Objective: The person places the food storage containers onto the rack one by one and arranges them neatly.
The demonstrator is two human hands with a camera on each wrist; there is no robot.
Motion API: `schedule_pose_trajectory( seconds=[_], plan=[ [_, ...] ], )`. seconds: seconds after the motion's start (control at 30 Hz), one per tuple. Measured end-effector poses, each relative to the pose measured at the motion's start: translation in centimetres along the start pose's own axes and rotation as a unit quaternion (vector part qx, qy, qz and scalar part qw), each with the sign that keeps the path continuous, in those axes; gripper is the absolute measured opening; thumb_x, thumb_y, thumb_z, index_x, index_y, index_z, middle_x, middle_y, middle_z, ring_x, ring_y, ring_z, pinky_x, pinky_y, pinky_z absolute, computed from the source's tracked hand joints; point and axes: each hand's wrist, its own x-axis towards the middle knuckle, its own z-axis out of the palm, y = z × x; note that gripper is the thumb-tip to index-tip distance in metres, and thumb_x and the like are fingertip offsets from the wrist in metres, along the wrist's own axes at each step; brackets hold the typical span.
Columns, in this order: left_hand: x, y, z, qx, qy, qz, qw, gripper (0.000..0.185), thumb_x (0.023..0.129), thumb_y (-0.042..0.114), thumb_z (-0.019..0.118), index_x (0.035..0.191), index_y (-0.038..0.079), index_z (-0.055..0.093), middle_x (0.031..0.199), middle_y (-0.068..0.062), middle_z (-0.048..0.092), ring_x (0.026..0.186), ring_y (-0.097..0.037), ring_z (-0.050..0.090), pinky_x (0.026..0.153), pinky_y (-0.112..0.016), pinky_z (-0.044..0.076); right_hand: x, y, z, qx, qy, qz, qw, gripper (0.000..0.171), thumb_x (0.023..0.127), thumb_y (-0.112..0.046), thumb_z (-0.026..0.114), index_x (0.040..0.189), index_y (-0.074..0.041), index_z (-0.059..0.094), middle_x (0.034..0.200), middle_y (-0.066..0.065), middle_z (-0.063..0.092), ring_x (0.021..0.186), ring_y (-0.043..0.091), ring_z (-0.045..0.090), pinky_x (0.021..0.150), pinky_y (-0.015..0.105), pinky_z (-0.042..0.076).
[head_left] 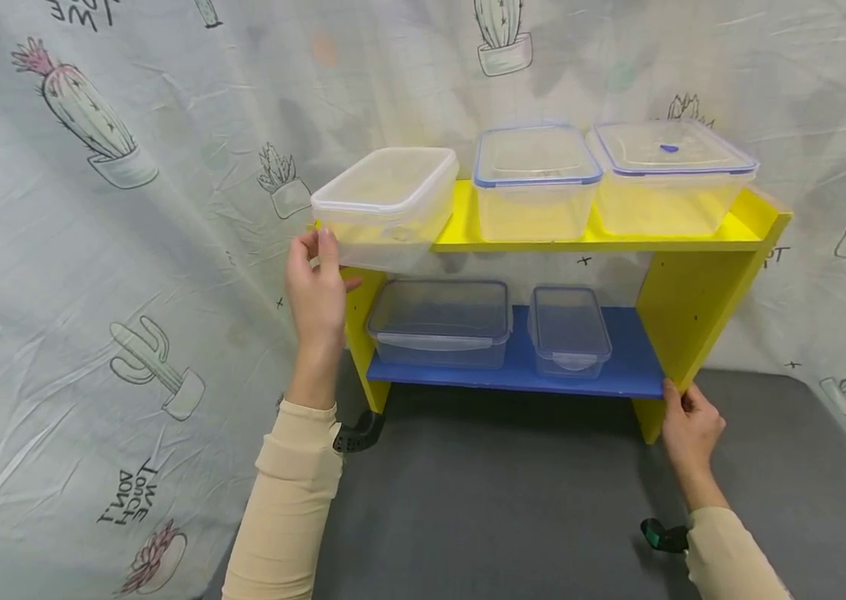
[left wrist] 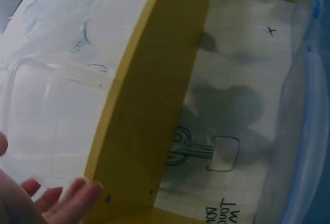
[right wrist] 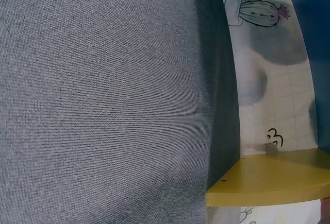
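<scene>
Boxes of clear plastic fill the little shelf in front of us, and the one that matters sits at its left end: a lidded clear box (head_left: pixel 387 204) half off the yellow top board (head_left: pixel 603 242), its left part jutting past the board's left edge into open air. Our left hand (head_left: pixel 315 287) is the nearer one by far, raised just below and left of that overhang, its fingers curled round the box's near left corner with the thumb on the front face; the left wrist view shows fingertips (left wrist: pixel 67 203) against the pale wall of the box beside the yellow side panel (left wrist: pixel 144 110). The box's long axis runs left to right, along the board, so it lies across our reach, not toward us. To the right of the box, well beyond our left hand, two blue-rimmed boxes (head_left: pixel 538 179) (head_left: pixel 672 175) take up the rest of the top board, close together, leaving little room there. Left of and below the left hand there is only cactus-printed cloth (head_left: pixel 92 250) and air. Our right hand (head_left: pixel 687 425) is low and well apart, its fingers wrapped on the front edge of the right yellow panel (head_left: pixel 693 308) where the blue lower board (head_left: pixel 633 375) meets it. Two more boxes (head_left: pixel 440 321) (head_left: pixel 568 329) rest between the hands on that blue board, above the grey bench (head_left: pixel 513 500).
</scene>
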Motion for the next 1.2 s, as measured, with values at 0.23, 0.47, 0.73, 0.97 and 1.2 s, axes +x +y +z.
schedule_pose_trajectory(
  seconds=[0.23,0.47,0.73,0.97,1.2],
  plan=[
    [-0.5,-1.3,0.3,-0.053,-0.009,0.072,0.9960,0.039,0.089,0.025,0.072,0.118,0.005,0.054,0.116,-0.006,0.055,0.078,-0.019,0.067,0.070,-0.028,0.058,0.0,0.0,0.1,-0.002,0.004,0.000,1.000,0.029,0.094,-0.036,0.062,0.088,-0.007,0.068,0.054,-0.032,0.039,0.056,-0.003,0.037,0.052,0.016,0.028],
    [-0.7,-1.5,1.2,-0.081,-0.009,0.076,0.9938,0.037,0.085,0.016,0.076,0.110,0.003,0.053,0.109,-0.005,0.054,0.076,-0.022,0.066,0.073,-0.026,0.058,0.0,-0.1,0.1,-0.005,0.008,-0.011,1.000,0.029,0.094,-0.034,0.063,0.090,-0.006,0.069,0.057,-0.040,0.041,0.057,-0.008,0.038,0.055,0.015,0.028],
    [-0.4,-1.7,1.7,-0.083,0.006,0.084,0.9930,0.039,0.084,0.018,0.076,0.111,0.004,0.053,0.106,-0.004,0.053,0.073,-0.019,0.064,0.069,-0.027,0.058,-0.2,-0.3,0.0,-0.014,0.000,0.000,1.000,0.030,0.095,-0.037,0.062,0.094,-0.008,0.071,0.061,-0.043,0.043,0.059,-0.009,0.041,0.057,0.012,0.031],
    [0.1,-2.0,2.1,-0.062,0.014,0.076,0.9951,0.039,0.084,0.023,0.076,0.111,0.006,0.053,0.107,-0.002,0.055,0.074,-0.019,0.064,0.064,-0.024,0.056,-0.2,-0.3,0.1,-0.012,0.002,-0.004,1.000,0.030,0.094,-0.037,0.062,0.091,-0.008,0.069,0.058,-0.036,0.042,0.058,-0.004,0.040,0.055,0.015,0.030],
    [0.6,-2.3,2.6,-0.054,-0.018,0.061,0.9965,0.052,0.085,0.022,0.076,0.124,0.004,0.048,0.119,-0.005,0.055,0.066,-0.010,0.067,0.057,-0.023,0.055,-0.1,-0.2,0.1,-0.008,0.007,-0.002,1.000,0.029,0.094,-0.035,0.062,0.092,-0.008,0.070,0.058,-0.038,0.043,0.058,-0.005,0.040,0.054,0.014,0.030]
  ],
)
